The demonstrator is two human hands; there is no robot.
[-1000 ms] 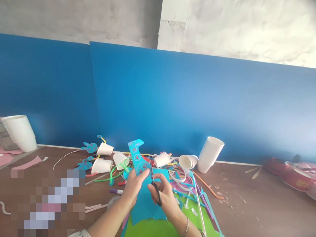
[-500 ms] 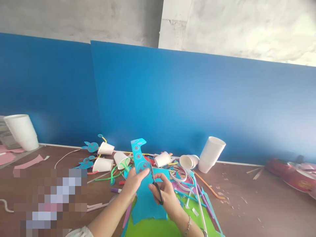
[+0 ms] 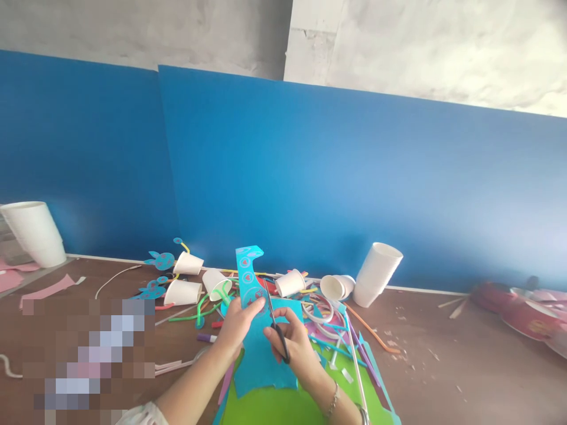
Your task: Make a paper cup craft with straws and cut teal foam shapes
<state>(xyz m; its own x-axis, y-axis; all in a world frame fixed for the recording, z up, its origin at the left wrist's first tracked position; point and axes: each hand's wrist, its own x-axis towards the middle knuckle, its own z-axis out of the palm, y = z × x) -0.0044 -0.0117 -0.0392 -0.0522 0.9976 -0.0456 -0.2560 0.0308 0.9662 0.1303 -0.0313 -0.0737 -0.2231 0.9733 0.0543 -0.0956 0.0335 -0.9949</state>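
My left hand (image 3: 238, 323) pinches a strip of blue paper (image 3: 246, 273) that bears drawn circles, hearts and a face. Black-handled scissors (image 3: 280, 341) are in my right hand (image 3: 296, 348), their blades pointing up along the right edge of the strip. Whether the blades are closed on the paper, I cannot tell. Beneath both hands lies a larger blue sheet (image 3: 266, 378) on a green sheet (image 3: 310, 407). My left fingers behind the strip are hidden.
White paper cups (image 3: 290, 283) lie tipped along the blue partition (image 3: 332, 177), some with blue rabbit cutouts (image 3: 160, 261). A cup stack (image 3: 378, 274) leans at right, another stack (image 3: 36, 233) at far left. Coloured pipe cleaners (image 3: 372, 330), a purple marker (image 3: 206, 337) and scraps litter the brown table (image 3: 434, 366).
The view has shifted slightly. My right hand and the scissors have moved a little closer to my left hand; both hands keep their hold.
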